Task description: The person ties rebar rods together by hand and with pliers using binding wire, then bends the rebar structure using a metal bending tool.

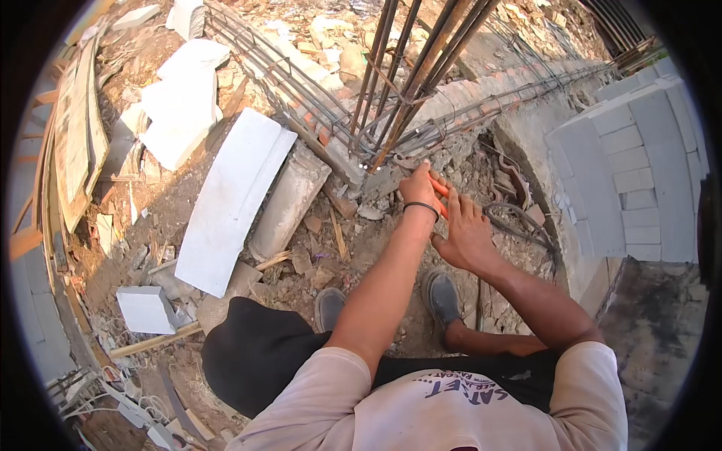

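Note:
My left hand [418, 188], with a dark band at its wrist, is closed by the foot of the upright steel bars, its thumb pointing at them. An orange-handled tool [438, 186] lies between my two hands; its working end is hidden, so its kind cannot be made out. My left fingers close around its upper part. Bent over its lower part are the fingers of my right hand [468, 234], thumb held apart. Just beyond my hands, a bundle of rusty rebar [410, 83] rises from a corner where horizontal bars meet.
A long pale block [235, 199] leans on rubble at left, beside a rough concrete piece [289, 201]. A smaller white block [147, 309] lies nearer. Stacked grey blocks [602, 180] form a wall at right. Wooden boards [75, 135] stand far left. Loose debris surrounds my shoes [440, 297].

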The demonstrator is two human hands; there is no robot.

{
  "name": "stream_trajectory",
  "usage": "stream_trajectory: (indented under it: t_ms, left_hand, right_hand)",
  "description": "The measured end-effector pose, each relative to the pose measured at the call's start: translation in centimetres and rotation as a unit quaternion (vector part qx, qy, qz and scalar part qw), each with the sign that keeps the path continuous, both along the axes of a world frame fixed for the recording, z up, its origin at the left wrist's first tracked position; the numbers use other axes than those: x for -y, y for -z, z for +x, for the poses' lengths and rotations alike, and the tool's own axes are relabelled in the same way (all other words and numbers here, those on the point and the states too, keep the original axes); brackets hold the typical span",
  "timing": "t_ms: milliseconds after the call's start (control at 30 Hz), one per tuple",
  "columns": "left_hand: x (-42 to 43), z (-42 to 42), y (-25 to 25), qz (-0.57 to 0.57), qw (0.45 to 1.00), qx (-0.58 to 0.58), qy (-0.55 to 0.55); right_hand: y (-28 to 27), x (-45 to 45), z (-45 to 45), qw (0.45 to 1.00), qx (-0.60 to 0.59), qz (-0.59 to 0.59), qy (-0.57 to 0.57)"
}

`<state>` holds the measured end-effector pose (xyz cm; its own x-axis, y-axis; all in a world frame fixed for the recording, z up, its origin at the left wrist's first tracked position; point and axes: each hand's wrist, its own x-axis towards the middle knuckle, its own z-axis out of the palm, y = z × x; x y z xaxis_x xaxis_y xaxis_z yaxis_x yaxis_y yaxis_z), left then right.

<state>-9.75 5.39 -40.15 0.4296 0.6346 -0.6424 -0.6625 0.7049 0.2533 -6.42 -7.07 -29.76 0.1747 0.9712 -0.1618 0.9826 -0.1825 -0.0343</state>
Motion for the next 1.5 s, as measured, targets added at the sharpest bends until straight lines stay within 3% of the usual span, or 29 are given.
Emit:
stream_trajectory:
  t_ms: [100, 200, 267, 333, 633, 933, 1033, 1367, 1433, 1500]
  left_hand:
    - [0.2, 0.2, -0.8, 0.010, 0.997, -0.072, -0.023]
    - [0.3, 0.4, -1.0, 0.013, 0.992, -0.115, -0.058]
    - [0.5, 0.9, -0.2, 0.014, 0.995, -0.077, -0.065]
    - [0.3, 1.2, 0.7, 0.020, 0.997, -0.027, -0.066]
    - [-0.6, 3.2, 1.1, -0.021, 0.997, -0.009, -0.071]
    - [-1.0, 4.2, 1.6, 0.041, 0.994, -0.002, -0.099]
    - [-1.2, 4.1, 1.3, 0.035, 0.998, -0.024, -0.057]
    - [-0.9, 4.5, 2.1, 0.036, 0.996, -0.014, -0.086]
    - [-0.5, 3.4, 1.3, 0.037, 0.996, -0.031, -0.080]
    - [0.5, 1.1, 0.2, 0.050, 0.991, -0.118, -0.029]
  right_hand:
    - [3.7, -2.3, 0.2, 0.996, -0.009, 0.029, 0.079]
    - [5.9, -2.5, 1.9, 0.986, -0.074, -0.040, 0.144]
    - [6.5, -2.9, 3.5, 0.993, -0.074, 0.032, 0.081]
    - [6.5, -3.3, 4.3, 0.996, -0.064, 0.025, 0.064]
    - [6.0, -5.0, 7.7, 1.000, -0.018, 0.016, -0.011]
    - [6.8, -6.6, 10.8, 0.995, 0.004, 0.042, -0.086]
    - [7.2, -6.8, 11.5, 0.994, 0.003, 0.054, -0.093]
    - [6.2, -6.3, 11.2, 0.992, 0.004, 0.062, -0.112]
    - [5.6, -5.5, 9.4, 0.994, -0.099, -0.039, -0.034]
    - [5.6, -4.7, 8.2, 0.990, -0.131, -0.050, -0.022]
